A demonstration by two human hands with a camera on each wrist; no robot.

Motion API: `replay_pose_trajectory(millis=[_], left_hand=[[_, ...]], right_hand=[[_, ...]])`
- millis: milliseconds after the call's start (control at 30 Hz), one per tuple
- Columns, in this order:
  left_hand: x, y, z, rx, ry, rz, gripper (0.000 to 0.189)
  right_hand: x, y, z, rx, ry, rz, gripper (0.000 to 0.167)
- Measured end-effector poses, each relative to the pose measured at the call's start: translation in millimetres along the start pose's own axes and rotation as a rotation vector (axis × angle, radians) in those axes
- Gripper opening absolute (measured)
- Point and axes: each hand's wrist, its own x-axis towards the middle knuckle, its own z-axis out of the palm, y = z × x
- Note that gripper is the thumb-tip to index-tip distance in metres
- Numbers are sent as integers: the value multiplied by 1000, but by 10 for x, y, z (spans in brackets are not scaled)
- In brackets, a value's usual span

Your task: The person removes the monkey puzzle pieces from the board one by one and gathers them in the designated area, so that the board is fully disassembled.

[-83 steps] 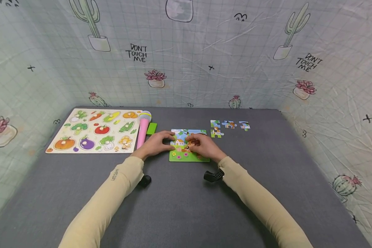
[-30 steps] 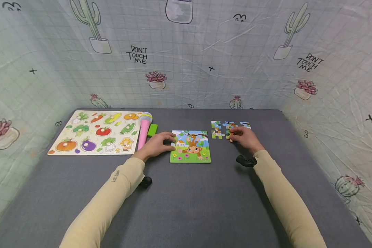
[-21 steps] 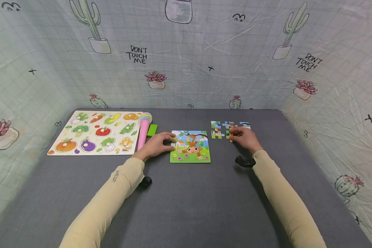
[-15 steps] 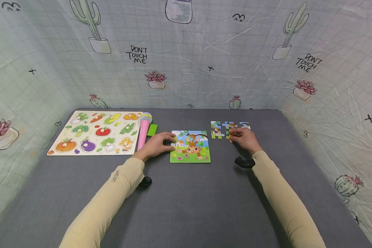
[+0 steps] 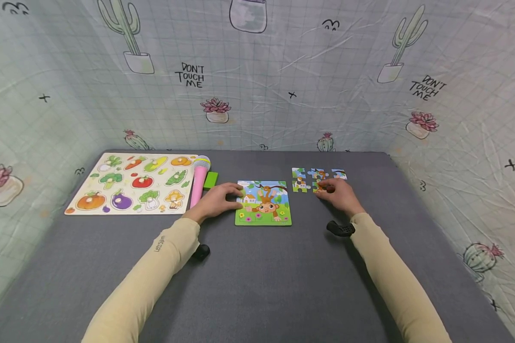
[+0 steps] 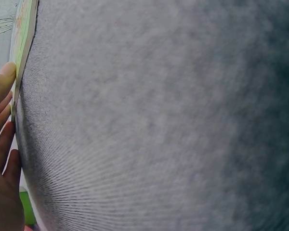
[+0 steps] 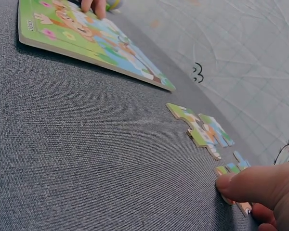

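Observation:
My left hand [image 5: 216, 199] rests against the left edge of a square puzzle board [image 5: 263, 220] printed with an upside-down monkey. Thumb and fingertips touch its rim, with the fingers [image 6: 1, 147] fairly straight in the left wrist view. To the right of the board, my right hand [image 5: 342, 196] pinches a jigsaw piece [image 5: 315, 186] between thumb and curled fingers, low at the table. Part of that piece is hidden under the hand. Next to it lie several loose pieces, among them a house piece [image 5: 299, 185] and one with a branch [image 5: 338, 173].
A wooden vegetable board [image 5: 126, 181] lies at the back left, with a pink toy microphone [image 5: 199, 185] along its right side. A green block [image 5: 211, 179] sits beside the microphone. A printed cloth [image 5: 257, 95] hangs behind the grey table [image 5: 262, 286].
The right hand has moved from over the board rightward to the loose pieces, where one more piece now lies. Just now its fingers have shifted slightly nearer. The left hand stays put.

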Motion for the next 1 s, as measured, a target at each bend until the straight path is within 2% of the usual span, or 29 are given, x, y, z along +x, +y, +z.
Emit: replay_pose_trajectory(millis=[167, 300, 500, 800, 1000], left_hand=[[-5, -1, -6, 6, 1, 1, 35], [-5, 6, -9, 5, -1, 3, 36], [0, -2, 4, 12, -16, 12, 39], [-14, 9, -1, 8, -14, 11, 40], [-15, 23, 2, 8, -18, 1, 40]], right_hand=[[10, 6, 11, -12, 13, -35, 42], [10, -12, 10, -3, 17, -22, 40], [-3, -194, 74, 18, 39, 5, 38], [-39, -656, 344, 190, -105, -30, 37], [-78, -804, 551, 236, -173, -46, 36]])
